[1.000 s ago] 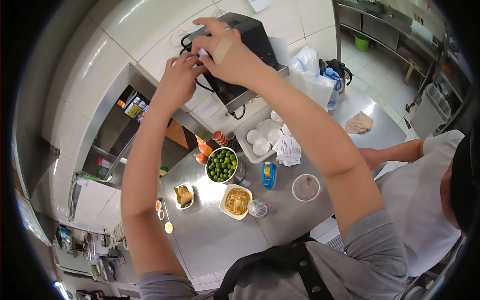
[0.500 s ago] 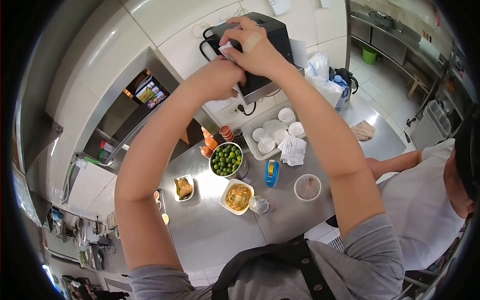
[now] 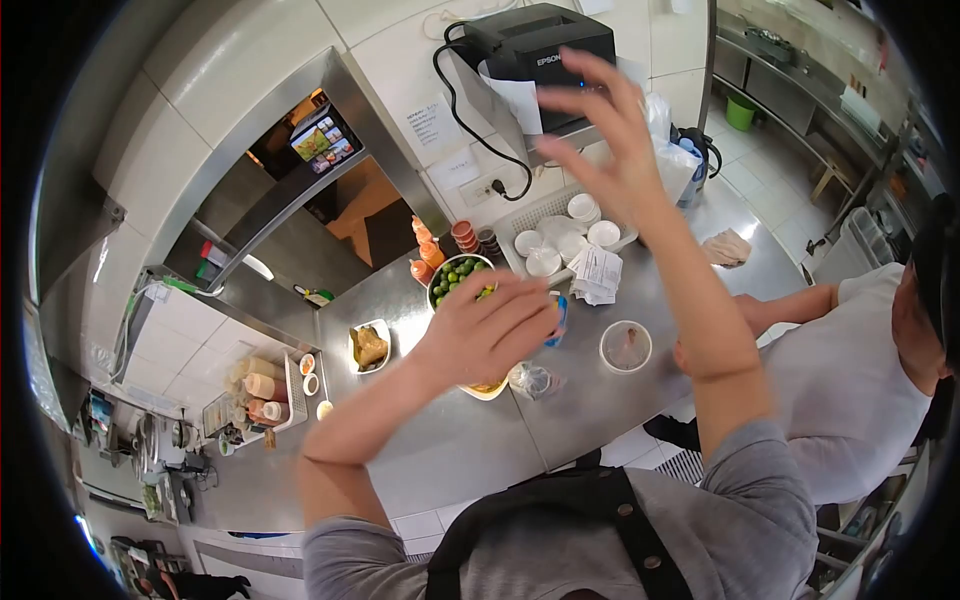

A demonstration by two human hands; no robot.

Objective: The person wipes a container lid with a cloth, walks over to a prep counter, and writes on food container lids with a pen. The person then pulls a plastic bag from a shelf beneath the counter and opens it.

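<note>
My right hand (image 3: 610, 140) is raised in front of a black Epson receipt printer (image 3: 540, 45). Its fingers are spread, with nothing visible between them. A white paper slip (image 3: 517, 103) sticks out beside the printer's front, left of those fingertips. Lower down, my left hand (image 3: 487, 330) hovers palm down over the counter, slightly blurred, its fingers stretched out and no object showing. It partly covers a metal pot of green limes (image 3: 460, 268), a blue tape dispenser (image 3: 558, 322) and a bowl of noodle soup (image 3: 487, 390). Beside that bowl lies a clear plastic-wrapped item (image 3: 531, 380).
Small white cups fill a plastic basket (image 3: 515, 222), with printed receipts (image 3: 597, 275) at its front. A lidded round tub (image 3: 626, 347), a dish of wrapped food (image 3: 369, 347) and orange sauce bottles (image 3: 428, 250) stand on the counter. At the right is a person in white (image 3: 840, 390).
Both hands have come away from the printer, where they were around a white slip. The left moved down over the bowl, the right moved right and opened. The view shifted slightly.
</note>
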